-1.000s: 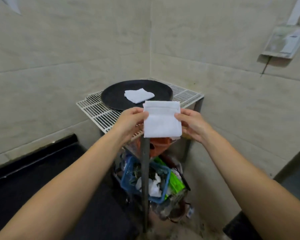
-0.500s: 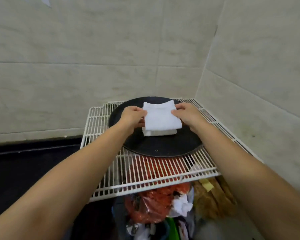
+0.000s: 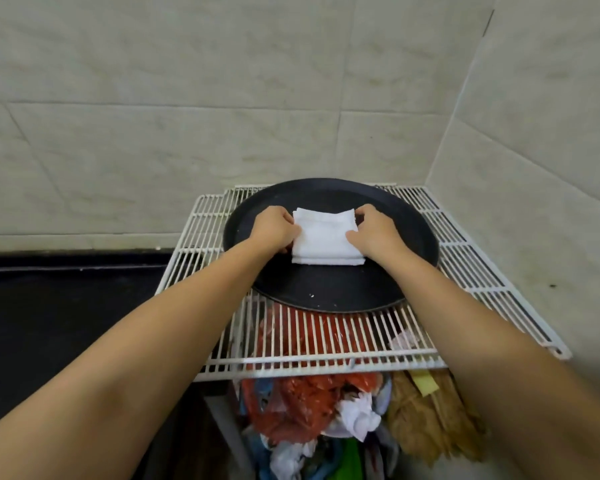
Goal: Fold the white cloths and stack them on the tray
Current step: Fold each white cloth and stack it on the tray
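— On the black round tray [image 3: 329,289]: your left hand [image 3: 274,230] and right hand [image 3: 373,232] pinch the folded white cloths [image 3: 324,239] by their side edges, fingers curled.
— Step?
— Stacking, seemingly. Next: square the edges, then release.

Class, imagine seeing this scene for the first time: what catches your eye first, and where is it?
The stack of folded white cloths lies mid-frame on the round black tray, with the left hand and right hand gripping its sides. The tray sits on a white wire rack in a tiled corner.
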Available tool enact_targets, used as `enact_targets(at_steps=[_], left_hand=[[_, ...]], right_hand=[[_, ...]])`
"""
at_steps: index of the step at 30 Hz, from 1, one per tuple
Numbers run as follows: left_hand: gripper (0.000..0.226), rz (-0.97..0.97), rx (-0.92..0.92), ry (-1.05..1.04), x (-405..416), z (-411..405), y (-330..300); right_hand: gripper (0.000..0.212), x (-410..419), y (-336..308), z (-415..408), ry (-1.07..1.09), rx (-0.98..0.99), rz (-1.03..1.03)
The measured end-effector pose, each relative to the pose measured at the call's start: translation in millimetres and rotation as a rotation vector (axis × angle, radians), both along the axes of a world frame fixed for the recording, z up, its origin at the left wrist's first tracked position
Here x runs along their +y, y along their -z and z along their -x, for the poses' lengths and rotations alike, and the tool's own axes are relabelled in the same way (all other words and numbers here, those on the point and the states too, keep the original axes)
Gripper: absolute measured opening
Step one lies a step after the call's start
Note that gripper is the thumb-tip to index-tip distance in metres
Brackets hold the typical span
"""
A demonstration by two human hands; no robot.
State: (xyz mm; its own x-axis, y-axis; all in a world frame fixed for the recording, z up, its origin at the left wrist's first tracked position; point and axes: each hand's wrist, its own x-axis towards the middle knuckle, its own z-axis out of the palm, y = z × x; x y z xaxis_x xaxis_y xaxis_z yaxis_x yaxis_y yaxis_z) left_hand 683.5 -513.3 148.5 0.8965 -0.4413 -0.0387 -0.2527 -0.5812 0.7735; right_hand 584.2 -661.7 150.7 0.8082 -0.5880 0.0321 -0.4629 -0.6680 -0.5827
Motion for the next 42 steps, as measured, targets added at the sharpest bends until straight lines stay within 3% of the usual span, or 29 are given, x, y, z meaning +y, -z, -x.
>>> enact_targets(at_steps=[4, 9, 14, 18, 27, 35, 42], left_hand=[[0.009, 0.04, 0.002, 0.013, 28, 2, -11], [0.012, 0.125, -0.128, 0.018, 111, 8, -25], [0.011, 0.015, -0.289, -0.081, 267, 22, -27], [0.013, -0.147, -0.346, -0.253, 429, 45, -1], [0.021, -0.343, -0.139, -0.671, 721, 120, 76], [0.016, -0.348, 0.015, -0.841, 852, 144, 124], [0.019, -0.355, 0.054, -0.863, 950, 71, 144]], right_hand=[[0.058, 16, -16, 10, 0.06, 0.039, 0.165], [0.047, 90, -45, 7, -0.06, -0.006, 0.297], [0.034, 234, -50, -9, -0.309, -0.119, 0.359], [0.028, 373, -13, -18, -0.488, -0.209, 0.319], [0.029, 646, 86, -16, -0.913, -0.008, 0.316], [0.031, 795, 139, -41, -1.171, 0.139, 0.349], [0.031, 907, 162, -130, -1.256, 0.153, 0.307]])
